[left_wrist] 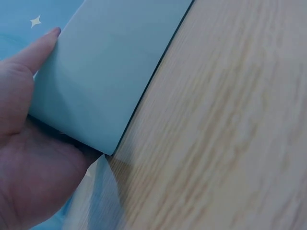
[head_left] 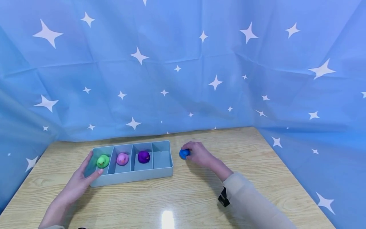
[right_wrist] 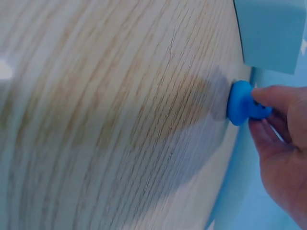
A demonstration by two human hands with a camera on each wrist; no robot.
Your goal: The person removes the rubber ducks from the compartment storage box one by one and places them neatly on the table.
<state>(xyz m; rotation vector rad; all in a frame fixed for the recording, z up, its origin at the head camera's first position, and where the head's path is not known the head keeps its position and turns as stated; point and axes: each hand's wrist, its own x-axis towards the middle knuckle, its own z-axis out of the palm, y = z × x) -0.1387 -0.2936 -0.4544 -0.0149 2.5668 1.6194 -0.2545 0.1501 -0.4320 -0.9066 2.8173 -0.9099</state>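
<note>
A grey-blue divided box [head_left: 132, 178] stands on the table. A green toy duck [head_left: 102, 161], a pink toy duck [head_left: 122, 159] and a purple toy duck [head_left: 144, 156] sit in its first three compartments from the left; the rightmost holds nothing. My left hand [head_left: 77, 183] rests against the box's left end, thumb and forefinger straight, the thumb at the front rim. The other fingers are hidden in the left wrist view. Just right of the box, my right hand [head_left: 200, 155] pinches a blue toy duck [right_wrist: 240, 103] between thumb and fingers, its base at the tabletop.
The light wooden table [head_left: 194, 197] carries the box and ducks. A blue cloth [head_left: 183, 95] with white stars hangs behind it and along both sides. A bright reflection shows near the table's front.
</note>
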